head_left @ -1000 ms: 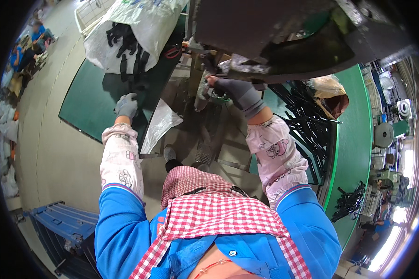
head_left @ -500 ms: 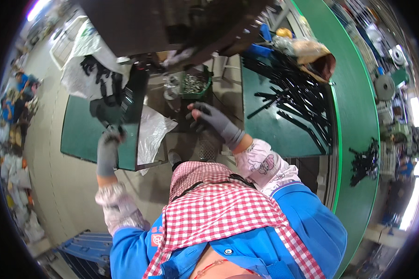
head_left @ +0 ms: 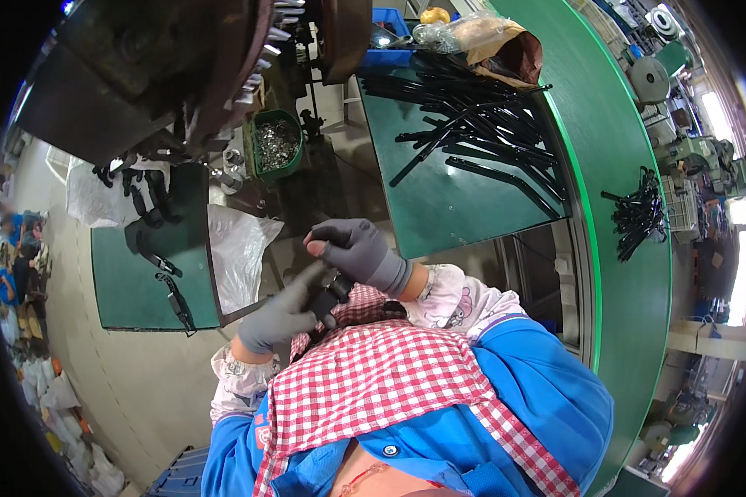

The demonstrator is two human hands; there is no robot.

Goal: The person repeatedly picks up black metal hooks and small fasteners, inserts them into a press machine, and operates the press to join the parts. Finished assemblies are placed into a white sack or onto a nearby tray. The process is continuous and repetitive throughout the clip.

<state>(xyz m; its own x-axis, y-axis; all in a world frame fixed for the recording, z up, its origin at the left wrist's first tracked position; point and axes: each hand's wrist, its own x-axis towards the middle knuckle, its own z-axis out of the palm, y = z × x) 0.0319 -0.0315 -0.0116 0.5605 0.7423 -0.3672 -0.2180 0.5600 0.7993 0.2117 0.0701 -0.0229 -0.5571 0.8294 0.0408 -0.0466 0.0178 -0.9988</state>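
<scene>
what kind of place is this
Most likely a small factory or assembly workshop. A heavy metal machine looms over green work tables strewn with long black parts, and a green tub of small metal pieces sits nearby.

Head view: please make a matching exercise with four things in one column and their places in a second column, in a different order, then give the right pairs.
Things:
1. small black part
2. green tub of metal pieces
3. long black rods
4. brown paper bag

Places:
A. at the far end of the right green table
B. spread over the right green table
C. between the gloved left hand and right hand
D. under the big dark machine, between the two tables

Pairs: 1-C, 2-D, 3-B, 4-A
</scene>
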